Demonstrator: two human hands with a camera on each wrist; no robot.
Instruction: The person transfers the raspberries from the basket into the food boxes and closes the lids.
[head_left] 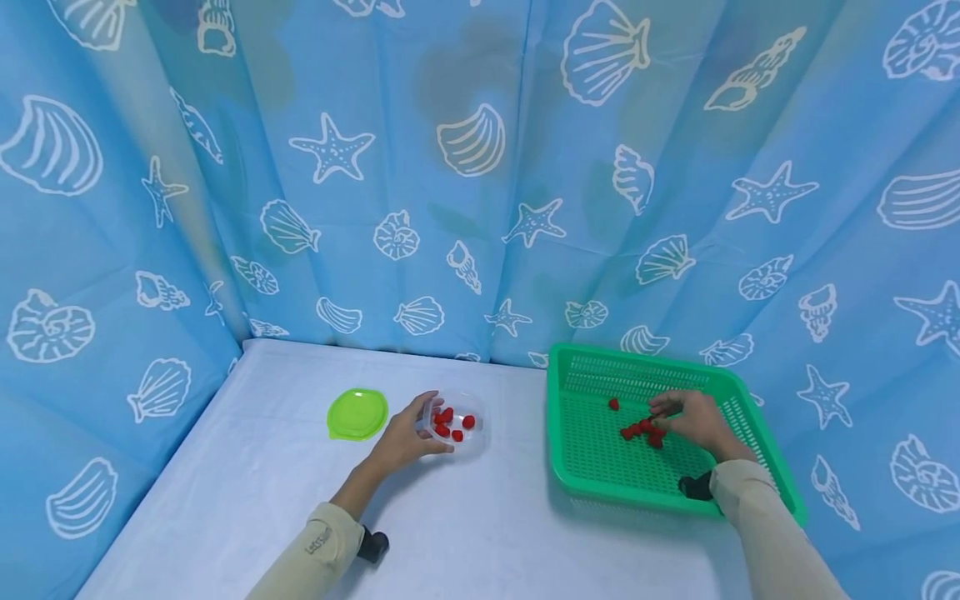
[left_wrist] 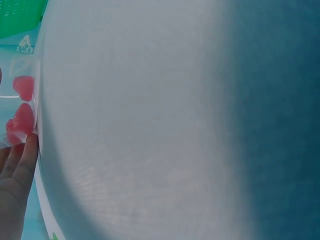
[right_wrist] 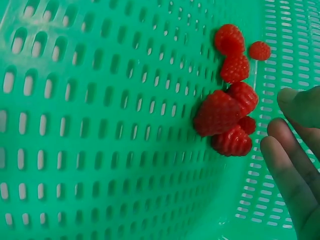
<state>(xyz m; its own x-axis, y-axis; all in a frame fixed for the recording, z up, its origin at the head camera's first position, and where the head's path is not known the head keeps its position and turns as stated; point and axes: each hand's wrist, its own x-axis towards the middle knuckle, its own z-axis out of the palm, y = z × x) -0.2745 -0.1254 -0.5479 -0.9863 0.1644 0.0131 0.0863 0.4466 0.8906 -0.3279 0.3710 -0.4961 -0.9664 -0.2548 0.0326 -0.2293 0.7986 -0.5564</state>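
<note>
My left hand (head_left: 405, 437) grips the side of a small clear plastic container (head_left: 481, 427) with thumb and fingers spread around it. Several red raspberries (head_left: 468, 422) lie inside it; two or three of them show through its wall at the left edge of the left wrist view. Over the green basket (head_left: 555, 425), my right hand (head_left: 699, 423) reaches down beside a cluster of raspberries (right_wrist: 217, 114). Its thumb and fingers are apart, with nothing between them in the right wrist view. One single raspberry (head_left: 613, 404) lies farther back in the basket.
A lime green lid (head_left: 357, 414) lies on the white tabletop (head_left: 300, 500), left of the container. The basket's raised, slotted walls surround the right hand's area. A blue curtain (head_left: 420, 208) with shell prints hangs behind and at both sides of the table.
</note>
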